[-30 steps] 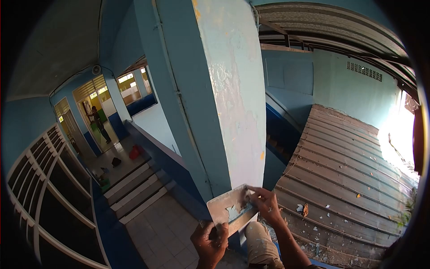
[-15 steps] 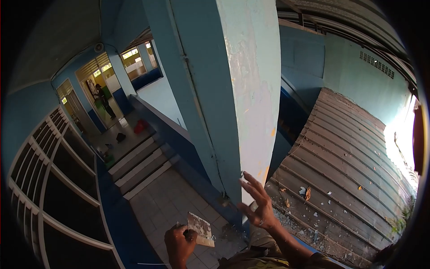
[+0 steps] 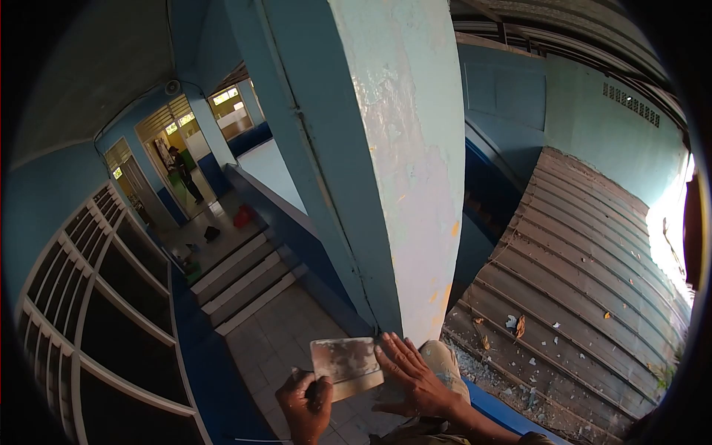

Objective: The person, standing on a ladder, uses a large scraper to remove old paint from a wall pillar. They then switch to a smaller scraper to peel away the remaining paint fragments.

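My left hand (image 3: 305,404) grips the handle of a wide metal scraper (image 3: 346,366) at the bottom of the view, its blade smeared with pale filler. My right hand (image 3: 411,377) lies with spread fingers against the right edge of the blade. Both hands are just below the foot of a tall column (image 3: 386,163) with flaking light blue and white paint. My knee in pale trousers (image 3: 442,357) shows behind the right hand.
A corrugated metal roof (image 3: 586,252) littered with paint flakes slopes away on the right. Steps (image 3: 245,285) and a tiled floor lie below left, with a window grille (image 3: 89,297) beside them. A person (image 3: 180,170) stands in a far doorway.
The scraper, earlier pressed against the column, dropped away and is now raised again. My right hand went from the blade, to open in the air, back onto the blade.
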